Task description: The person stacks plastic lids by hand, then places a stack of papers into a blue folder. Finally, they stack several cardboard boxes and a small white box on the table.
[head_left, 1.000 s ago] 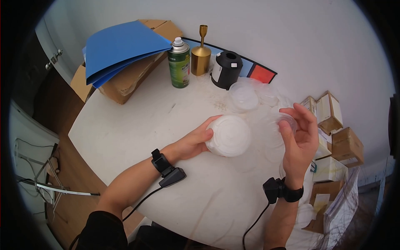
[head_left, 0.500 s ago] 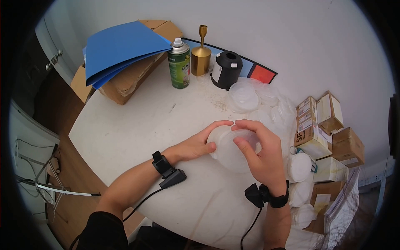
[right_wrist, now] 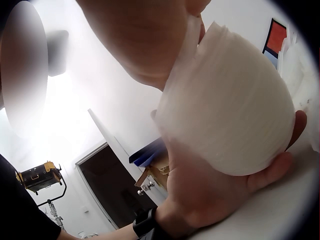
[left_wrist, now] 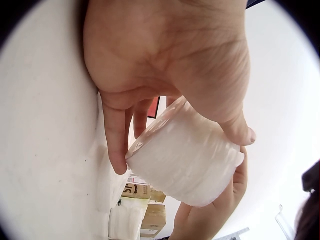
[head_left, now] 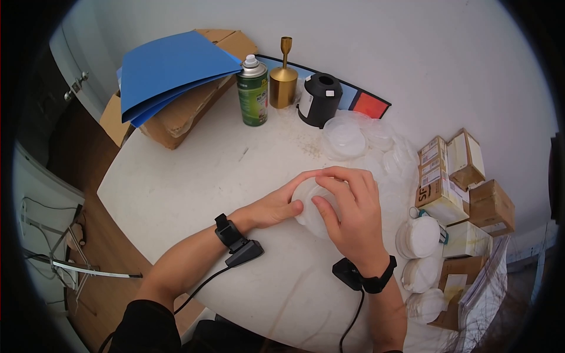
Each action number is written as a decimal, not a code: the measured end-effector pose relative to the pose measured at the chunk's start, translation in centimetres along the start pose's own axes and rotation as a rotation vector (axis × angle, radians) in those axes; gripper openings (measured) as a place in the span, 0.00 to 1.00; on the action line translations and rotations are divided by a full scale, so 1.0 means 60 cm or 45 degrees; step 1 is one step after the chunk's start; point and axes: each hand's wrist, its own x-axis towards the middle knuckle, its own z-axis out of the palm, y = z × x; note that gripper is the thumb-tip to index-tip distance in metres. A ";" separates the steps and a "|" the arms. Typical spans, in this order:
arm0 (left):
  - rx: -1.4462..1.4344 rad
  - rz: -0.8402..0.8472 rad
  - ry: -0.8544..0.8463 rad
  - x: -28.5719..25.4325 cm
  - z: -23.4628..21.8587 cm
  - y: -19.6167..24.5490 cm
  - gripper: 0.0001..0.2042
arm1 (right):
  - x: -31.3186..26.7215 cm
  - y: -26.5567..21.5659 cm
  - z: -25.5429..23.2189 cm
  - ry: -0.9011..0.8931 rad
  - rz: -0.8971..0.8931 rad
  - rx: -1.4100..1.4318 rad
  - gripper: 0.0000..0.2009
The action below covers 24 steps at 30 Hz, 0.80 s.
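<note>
A round tub with white contents [left_wrist: 180, 155] is held tilted over the table, between both hands. My left hand [head_left: 271, 203] grips its side, thumb at the near rim and fingers on the far side. A clear plastic lid [head_left: 318, 222] lies across the top of the tub in the head view, overlapping its rim. With curled fingers and thumb, my right hand [head_left: 356, 215] holds this lid against the tub from the right. Pale and cloudy, the tub's wall fills much of the right wrist view.
Several clear lids [head_left: 344, 141] lie in a pile behind the hands. White tubs [head_left: 421, 238] line the table's right edge beside cardboard boxes [head_left: 438, 197]. Along the back stand a green spray can [head_left: 254, 97], a gold candlestick [head_left: 283, 85], a black holder [head_left: 319, 100] and blue folders [head_left: 176, 70].
My right hand brought a clear lid leftward from the lid pile onto the tub, then shifted slightly further left over it. My left hand stayed on the tub.
</note>
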 end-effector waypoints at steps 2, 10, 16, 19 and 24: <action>-0.044 -0.042 -0.037 0.000 -0.004 0.000 0.57 | 0.000 -0.001 0.006 0.021 -0.037 -0.103 0.16; -0.358 -0.131 -0.065 -0.001 0.007 0.013 0.52 | 0.002 0.035 -0.020 0.163 0.389 0.444 0.15; -0.571 -0.172 0.010 0.001 -0.002 0.003 0.49 | -0.026 0.084 -0.097 -0.559 0.611 -0.151 0.10; -0.583 -0.161 0.026 0.002 0.001 0.001 0.46 | -0.051 0.106 -0.075 -0.695 0.572 -0.258 0.08; -0.563 -0.165 0.031 0.000 0.003 0.005 0.46 | -0.065 0.135 -0.031 -0.643 0.463 -0.170 0.07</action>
